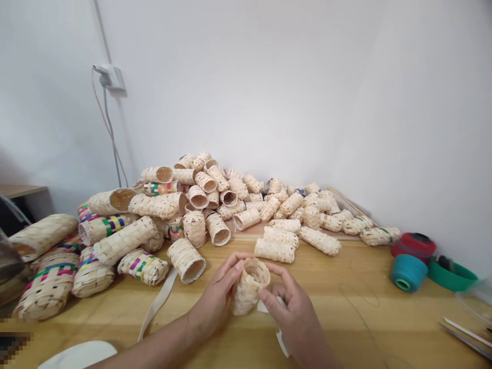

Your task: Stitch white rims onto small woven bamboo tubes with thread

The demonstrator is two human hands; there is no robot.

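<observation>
Head view shows the left hand (219,292) and right hand (288,302) angled inward, fingers curved around opposite sides of a tilted woven tube (248,292), holding it above the table (215,335)

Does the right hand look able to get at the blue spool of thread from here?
Probably yes: only thin loose thread shows on the wooden tabletop between right hand and blue spool, though that hand first has to leave the pale woven cylinder.

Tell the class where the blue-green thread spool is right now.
In the head view, the blue-green spool is on the right side of the wooden table, in front of the red spool and beside the green ring-shaped item.
</observation>
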